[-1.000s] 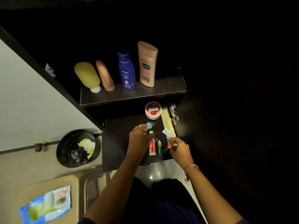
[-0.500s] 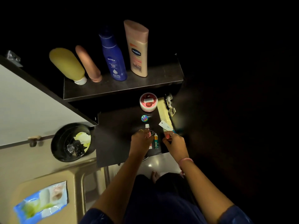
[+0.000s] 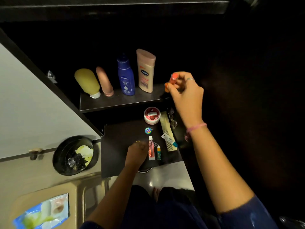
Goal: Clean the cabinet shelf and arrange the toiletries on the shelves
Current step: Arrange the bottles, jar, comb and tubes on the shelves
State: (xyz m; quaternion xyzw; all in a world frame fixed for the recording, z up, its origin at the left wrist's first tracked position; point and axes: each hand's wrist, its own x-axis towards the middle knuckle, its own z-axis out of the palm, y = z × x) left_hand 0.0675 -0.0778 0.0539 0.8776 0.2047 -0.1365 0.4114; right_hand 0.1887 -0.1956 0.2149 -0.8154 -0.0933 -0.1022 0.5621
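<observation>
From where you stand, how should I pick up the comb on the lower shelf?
Take the comb from above by its far half, pinching across its narrow width near the round jar. It lies flat, running front to back, and a small white tube rests across its near half, so gripping there would disturb the tube. The cabinet wall crowds its right side.

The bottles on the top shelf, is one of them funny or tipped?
Yes. The yellow bottle and the pink tube stand cap-down and lean left, while the blue bottle and tan lotion bottle stand cap-up.
</observation>
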